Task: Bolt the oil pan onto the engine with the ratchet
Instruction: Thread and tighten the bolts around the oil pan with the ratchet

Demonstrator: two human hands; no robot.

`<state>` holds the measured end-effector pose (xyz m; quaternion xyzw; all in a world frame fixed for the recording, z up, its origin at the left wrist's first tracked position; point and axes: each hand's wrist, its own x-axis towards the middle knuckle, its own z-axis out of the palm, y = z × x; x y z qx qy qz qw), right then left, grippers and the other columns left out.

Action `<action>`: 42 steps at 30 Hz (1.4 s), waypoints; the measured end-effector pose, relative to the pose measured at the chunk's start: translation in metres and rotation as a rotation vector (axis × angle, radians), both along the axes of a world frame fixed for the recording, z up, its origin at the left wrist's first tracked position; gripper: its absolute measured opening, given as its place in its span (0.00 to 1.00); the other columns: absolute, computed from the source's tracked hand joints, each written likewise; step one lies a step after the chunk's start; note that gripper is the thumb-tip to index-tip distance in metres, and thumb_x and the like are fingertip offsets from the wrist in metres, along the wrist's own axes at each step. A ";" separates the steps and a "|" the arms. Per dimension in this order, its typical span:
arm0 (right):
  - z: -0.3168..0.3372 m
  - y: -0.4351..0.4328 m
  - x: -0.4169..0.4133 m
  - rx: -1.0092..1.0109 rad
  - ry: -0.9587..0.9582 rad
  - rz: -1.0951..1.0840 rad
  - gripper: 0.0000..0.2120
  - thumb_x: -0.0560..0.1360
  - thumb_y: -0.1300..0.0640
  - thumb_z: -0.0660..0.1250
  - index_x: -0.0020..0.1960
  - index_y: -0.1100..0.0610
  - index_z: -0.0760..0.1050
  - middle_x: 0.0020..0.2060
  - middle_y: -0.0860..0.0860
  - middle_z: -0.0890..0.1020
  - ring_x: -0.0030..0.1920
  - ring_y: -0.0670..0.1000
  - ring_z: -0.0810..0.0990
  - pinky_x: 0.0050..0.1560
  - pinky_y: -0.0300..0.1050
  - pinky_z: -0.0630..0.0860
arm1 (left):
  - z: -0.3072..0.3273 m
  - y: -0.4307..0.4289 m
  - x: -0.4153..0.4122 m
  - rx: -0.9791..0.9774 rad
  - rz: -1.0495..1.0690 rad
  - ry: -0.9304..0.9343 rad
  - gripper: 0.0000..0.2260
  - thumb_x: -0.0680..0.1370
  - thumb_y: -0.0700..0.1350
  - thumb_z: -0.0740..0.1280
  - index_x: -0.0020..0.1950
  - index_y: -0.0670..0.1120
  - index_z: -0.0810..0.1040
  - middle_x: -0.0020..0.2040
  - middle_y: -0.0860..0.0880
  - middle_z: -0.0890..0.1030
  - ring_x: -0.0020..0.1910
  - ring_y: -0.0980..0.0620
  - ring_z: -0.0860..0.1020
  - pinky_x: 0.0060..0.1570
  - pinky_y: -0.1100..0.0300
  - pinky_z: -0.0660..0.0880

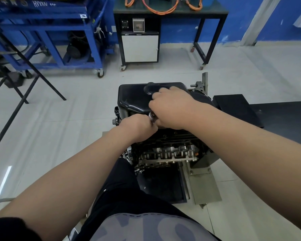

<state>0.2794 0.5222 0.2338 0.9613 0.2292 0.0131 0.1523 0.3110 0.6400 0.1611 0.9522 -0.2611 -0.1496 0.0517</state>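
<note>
Workshop: blue wheeled cart [47, 32], engine [165, 146] on stand.

Bright, even indoor light falls from above, leaving only soft, faint shadows on the pale floor [76, 119] and one white streak of glare near its left edge. The glossy black oil pan [132, 98] carries a dull sheen, and the chrome ratchet [152, 117] shows a small glint between the left hand [139, 126] and right hand [170, 108]. The wide lens bows the blue cart [47, 37] and the wall [241, 18] lines near the edges and stretches the forearms [68, 188]; the centre is sharp, the shirt [146, 228] at the bottom edge soft.
</note>
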 end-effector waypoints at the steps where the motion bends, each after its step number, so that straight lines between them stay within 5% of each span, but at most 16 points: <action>1: 0.001 -0.003 0.002 -0.030 -0.012 0.057 0.09 0.74 0.51 0.63 0.52 0.53 0.75 0.51 0.51 0.75 0.52 0.54 0.72 0.47 0.48 0.65 | 0.001 -0.002 -0.002 -0.020 -0.005 -0.018 0.12 0.78 0.44 0.53 0.40 0.43 0.72 0.42 0.43 0.78 0.37 0.46 0.73 0.36 0.54 0.69; 4: 0.003 -0.005 0.003 -0.019 -0.037 0.102 0.09 0.74 0.50 0.62 0.51 0.53 0.75 0.50 0.51 0.75 0.53 0.54 0.72 0.51 0.50 0.66 | -0.002 -0.001 -0.001 -0.047 -0.006 -0.045 0.14 0.79 0.47 0.50 0.36 0.46 0.68 0.33 0.49 0.73 0.36 0.48 0.69 0.35 0.57 0.64; 7: 0.000 0.001 0.000 0.014 -0.038 -0.015 0.20 0.74 0.40 0.58 0.32 0.53 0.68 0.35 0.50 0.75 0.40 0.54 0.73 0.41 0.47 0.62 | -0.005 0.003 -0.001 -0.026 0.102 -0.013 0.11 0.75 0.45 0.50 0.33 0.49 0.62 0.31 0.52 0.68 0.32 0.48 0.69 0.33 0.57 0.64; 9: -0.001 0.005 -0.002 0.097 0.022 -0.131 0.24 0.74 0.36 0.57 0.28 0.52 0.62 0.28 0.49 0.68 0.31 0.52 0.70 0.35 0.44 0.62 | -0.004 0.006 -0.001 -0.007 0.140 0.009 0.11 0.75 0.44 0.52 0.33 0.50 0.64 0.33 0.52 0.70 0.34 0.48 0.70 0.35 0.57 0.66; 11: 0.000 0.008 -0.002 0.110 0.057 -0.140 0.22 0.75 0.39 0.58 0.31 0.54 0.67 0.29 0.48 0.69 0.32 0.51 0.69 0.31 0.43 0.60 | -0.004 0.008 0.000 -0.046 0.136 0.020 0.12 0.76 0.46 0.55 0.32 0.50 0.65 0.33 0.52 0.72 0.32 0.50 0.69 0.33 0.58 0.65; 16: 0.005 0.004 0.003 -0.050 -0.018 0.124 0.10 0.74 0.53 0.62 0.54 0.54 0.73 0.52 0.52 0.73 0.54 0.54 0.70 0.47 0.49 0.64 | -0.002 0.002 0.001 -0.163 0.032 0.004 0.14 0.78 0.46 0.52 0.32 0.48 0.61 0.36 0.48 0.75 0.41 0.44 0.76 0.33 0.58 0.62; 20: 0.002 0.006 0.001 -0.038 -0.068 0.072 0.14 0.74 0.43 0.61 0.45 0.53 0.76 0.41 0.50 0.75 0.45 0.53 0.73 0.42 0.46 0.62 | -0.006 0.008 0.005 -0.059 0.068 -0.019 0.12 0.77 0.48 0.51 0.34 0.49 0.64 0.33 0.51 0.73 0.31 0.52 0.68 0.29 0.59 0.62; 23: -0.001 0.010 -0.003 0.068 0.024 -0.159 0.22 0.73 0.36 0.58 0.31 0.53 0.67 0.29 0.49 0.67 0.32 0.52 0.70 0.32 0.43 0.61 | -0.008 0.009 0.003 0.006 0.091 -0.003 0.09 0.74 0.44 0.53 0.39 0.48 0.71 0.37 0.50 0.75 0.35 0.48 0.72 0.32 0.58 0.66; 29: 0.002 0.005 0.003 -0.013 -0.033 0.130 0.10 0.75 0.51 0.61 0.54 0.53 0.75 0.51 0.50 0.75 0.53 0.54 0.71 0.44 0.47 0.63 | -0.009 0.010 0.003 -0.051 -0.038 -0.124 0.14 0.77 0.48 0.55 0.31 0.50 0.61 0.28 0.54 0.66 0.29 0.51 0.66 0.25 0.60 0.57; 32: -0.002 0.010 0.000 0.003 -0.062 0.033 0.14 0.75 0.44 0.59 0.43 0.52 0.76 0.40 0.50 0.75 0.44 0.53 0.73 0.42 0.47 0.62 | -0.014 0.014 0.003 -0.069 0.072 -0.094 0.12 0.75 0.49 0.53 0.32 0.49 0.64 0.29 0.52 0.69 0.29 0.51 0.68 0.28 0.60 0.61; 34: -0.003 0.013 -0.003 0.069 -0.010 -0.144 0.22 0.74 0.37 0.56 0.32 0.52 0.68 0.30 0.49 0.68 0.33 0.52 0.70 0.35 0.44 0.62 | -0.015 0.016 0.002 -0.027 0.111 -0.089 0.10 0.74 0.46 0.54 0.36 0.46 0.70 0.33 0.52 0.72 0.32 0.48 0.71 0.32 0.58 0.66; 36: -0.003 0.015 -0.003 0.132 0.042 -0.237 0.23 0.74 0.36 0.57 0.31 0.53 0.64 0.29 0.48 0.65 0.31 0.51 0.69 0.29 0.42 0.59 | -0.014 0.016 0.001 -0.014 0.088 -0.084 0.08 0.75 0.44 0.55 0.40 0.47 0.73 0.36 0.51 0.72 0.37 0.47 0.72 0.36 0.57 0.68; 39: 0.000 0.013 0.000 0.040 0.016 -0.019 0.12 0.74 0.47 0.61 0.46 0.55 0.75 0.39 0.48 0.73 0.45 0.54 0.73 0.38 0.45 0.63 | -0.014 0.014 0.001 -0.025 0.001 -0.089 0.12 0.78 0.48 0.55 0.35 0.46 0.66 0.33 0.50 0.72 0.36 0.46 0.72 0.31 0.59 0.65; 42: 0.004 0.004 0.003 -0.011 0.003 0.111 0.11 0.73 0.52 0.63 0.54 0.53 0.74 0.50 0.50 0.74 0.54 0.54 0.71 0.50 0.52 0.68 | -0.014 0.013 0.000 -0.081 0.011 -0.111 0.14 0.77 0.52 0.53 0.32 0.50 0.61 0.30 0.53 0.67 0.32 0.48 0.68 0.27 0.60 0.60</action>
